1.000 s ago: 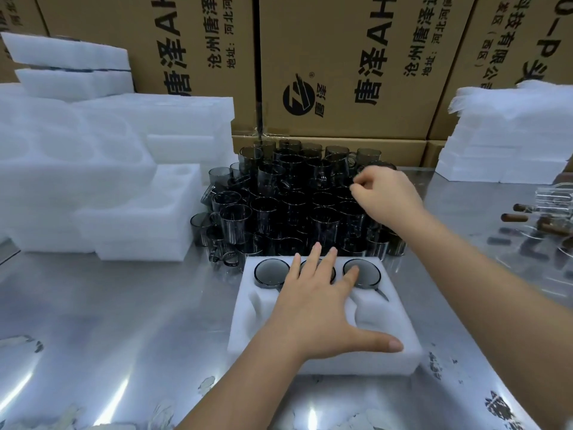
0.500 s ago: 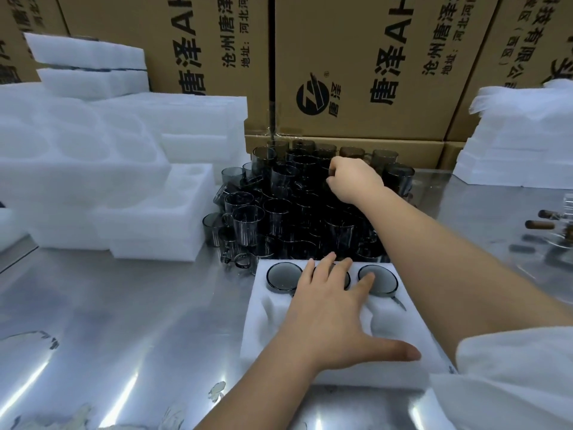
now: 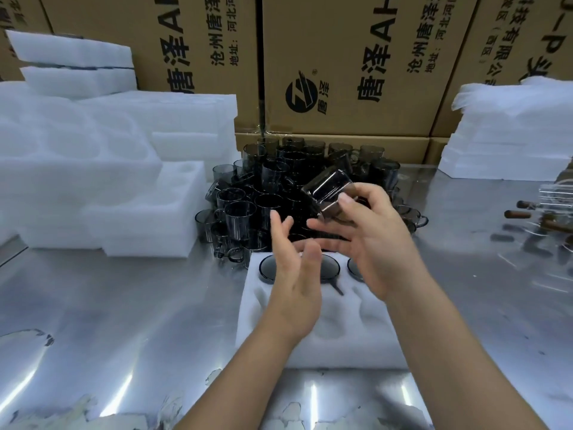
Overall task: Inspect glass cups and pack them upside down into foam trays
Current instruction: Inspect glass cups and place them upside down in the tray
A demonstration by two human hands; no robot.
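A white foam tray (image 3: 341,333) lies on the steel table in front of me, with three smoky glass cups (image 3: 269,268) standing upside down in its far row. Behind it sits a heap of dark glass cups (image 3: 266,193). My right hand (image 3: 378,243) holds one tilted cup (image 3: 327,189) above the tray's far edge, thumb curled on its side. My left hand (image 3: 294,274) hovers just left of it with fingers spread and straight, holding nothing.
Stacks of white foam trays (image 3: 93,181) fill the left side, and more foam sheets (image 3: 508,128) sit at the far right. Cardboard boxes (image 3: 341,63) wall the back. Clear glassware with brown handles (image 3: 545,218) lies at the right edge. The steel table (image 3: 124,321) reflects light.
My right hand has picked a cup out of the heap and brought it back over the tray. My left hand has lifted off the foam tray and risen toward the cup.
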